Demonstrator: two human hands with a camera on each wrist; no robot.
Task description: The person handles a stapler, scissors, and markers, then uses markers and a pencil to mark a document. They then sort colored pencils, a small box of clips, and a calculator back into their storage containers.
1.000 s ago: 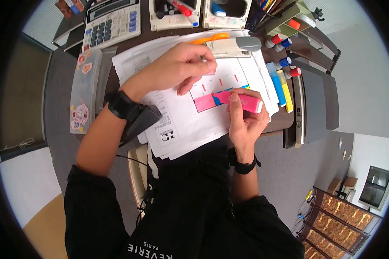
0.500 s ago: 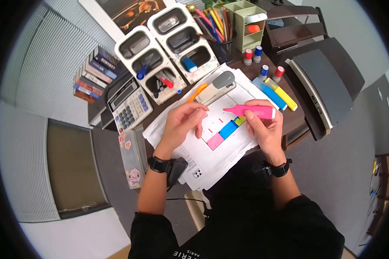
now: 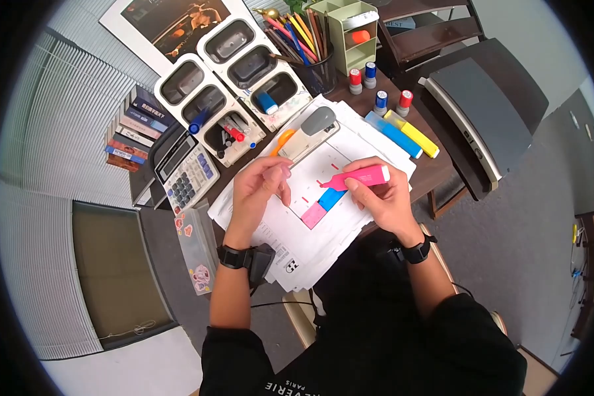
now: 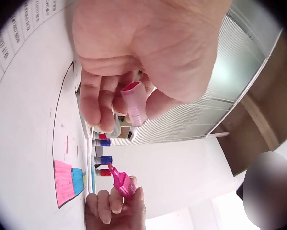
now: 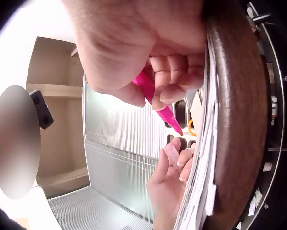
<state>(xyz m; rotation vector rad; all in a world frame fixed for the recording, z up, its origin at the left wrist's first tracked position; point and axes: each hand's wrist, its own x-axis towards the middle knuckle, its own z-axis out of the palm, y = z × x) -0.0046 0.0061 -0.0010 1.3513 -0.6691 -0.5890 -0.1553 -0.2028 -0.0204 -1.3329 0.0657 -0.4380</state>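
In my right hand [image 3: 388,201] I grip an uncapped pink highlighter [image 3: 363,177] between thumb and fingers, its tip pointing left over the sheet. The pink cap [image 4: 136,106] is pinched between the thumb and fingers of my left hand [image 3: 252,195], its hollow end showing in the left wrist view. Between the hands lies a printed sheet [image 3: 340,231] with a drawn frame, short red marks and a row of coloured blocks. A pink block [image 3: 313,215] is at the near end, with a blue block [image 3: 330,198] beside it, partly covered by the right hand.
Beyond the sheet are a stapler [image 3: 307,138] and an orange-handled item [image 3: 283,141]. Blue [image 3: 396,135] and yellow [image 3: 412,134] highlighters lie at the right, near several small red- and blue-capped bottles. A calculator [image 3: 188,178], white organizers [image 3: 221,99] and a pencil cup [image 3: 320,74] stand around the back.
The highlighter's tip was over the pink block, then rose away; now it has come back lower, near the blue block. The head view has turned. The left hand keeps the cap.
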